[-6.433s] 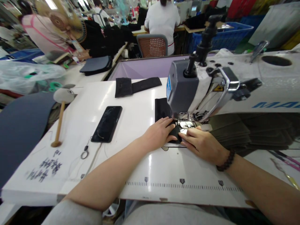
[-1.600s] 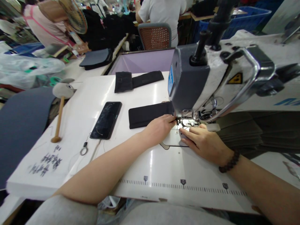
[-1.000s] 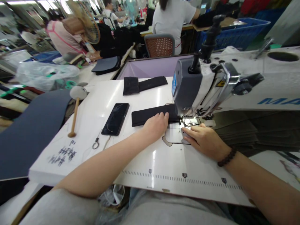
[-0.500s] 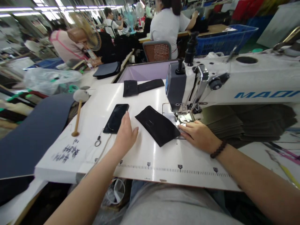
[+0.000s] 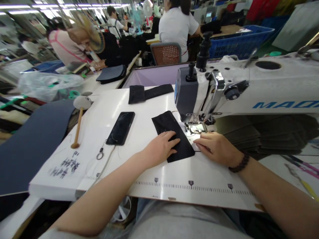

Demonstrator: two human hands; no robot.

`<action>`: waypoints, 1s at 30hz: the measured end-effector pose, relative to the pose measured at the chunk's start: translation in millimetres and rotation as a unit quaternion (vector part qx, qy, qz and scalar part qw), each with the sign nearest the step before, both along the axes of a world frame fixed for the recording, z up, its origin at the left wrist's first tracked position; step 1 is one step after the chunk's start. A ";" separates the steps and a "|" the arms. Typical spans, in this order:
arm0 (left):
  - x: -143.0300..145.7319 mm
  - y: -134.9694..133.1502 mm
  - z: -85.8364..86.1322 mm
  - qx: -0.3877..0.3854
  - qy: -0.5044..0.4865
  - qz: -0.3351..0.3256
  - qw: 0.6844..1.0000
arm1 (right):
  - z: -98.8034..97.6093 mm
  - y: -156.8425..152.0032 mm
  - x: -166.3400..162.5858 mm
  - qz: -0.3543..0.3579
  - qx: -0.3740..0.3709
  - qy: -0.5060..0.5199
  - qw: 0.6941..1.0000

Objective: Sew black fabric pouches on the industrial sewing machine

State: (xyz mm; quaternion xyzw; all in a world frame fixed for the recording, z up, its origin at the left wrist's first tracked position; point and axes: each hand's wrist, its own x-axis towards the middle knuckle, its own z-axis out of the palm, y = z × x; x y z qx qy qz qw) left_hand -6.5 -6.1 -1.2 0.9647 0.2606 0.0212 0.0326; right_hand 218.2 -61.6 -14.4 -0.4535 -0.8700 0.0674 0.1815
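A black fabric piece [image 5: 183,141] lies flat on the white sewing table, left of the presser foot [image 5: 199,129] of a sewing machine [image 5: 194,93]. My left hand [image 5: 161,147] rests on its left part, fingers spread and palm down. My right hand [image 5: 215,147] is at the machine's lit needle plate, just right of the fabric and apart from it. Its fingertips are pressed together; whether a thread or anything else is between them is hidden. A dark phone [image 5: 121,128] lies left of my left hand.
Behind the phone lie more black fabric pieces [image 5: 136,94]. A round-headed wooden stick [image 5: 78,127] and a ring on a cord [image 5: 100,154] are at left. Stacked dark fabric [image 5: 264,132] sits under the machine arm. Scissors [image 5: 304,166] lie at far right. Co-workers sit beyond.
My left hand has moved right from beside the phone onto the black fabric. The fabric has turned and shifted slightly right. My right fingertips have come off its corner.
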 end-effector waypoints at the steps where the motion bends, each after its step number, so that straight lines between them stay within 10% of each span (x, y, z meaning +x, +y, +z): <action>1: 1.0 3.5 1.2 -0.011 0.006 -0.014 1.000 | 0.1 -0.1 0.6 -0.002 0.001 -0.002 1.000; 30: 23.8 47.9 -7.4 -0.049 -0.084 -0.059 0.994 | -12.3 4.0 -11.3 -0.067 0.038 -0.070 0.995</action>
